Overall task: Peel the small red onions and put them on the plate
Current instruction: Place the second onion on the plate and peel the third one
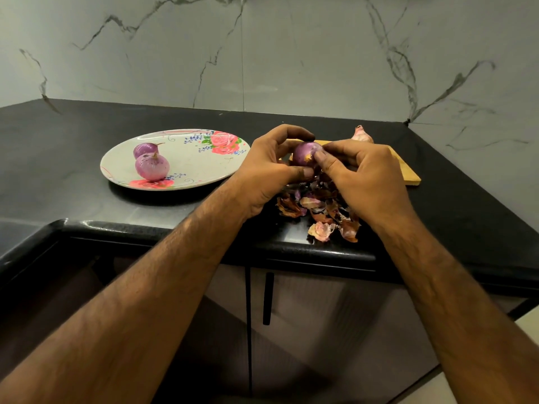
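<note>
My left hand [267, 170] grips a small red onion [304, 153] above the counter, fingers curled over its top and thumb under it. My right hand [361, 176] pinches at the onion's right side with thumb and fingertips, where a scrap of dry skin still clings. Two peeled onions [151, 166] lie side by side on the left part of a white flowered plate [201, 164], which sits to the left of my hands.
A heap of onion skins [318, 212] lies on the black counter below my hands, reaching its front edge. A wooden board [408, 173] lies behind my right hand, with an unpeeled onion [361, 135] at its far side. Marble walls close the corner.
</note>
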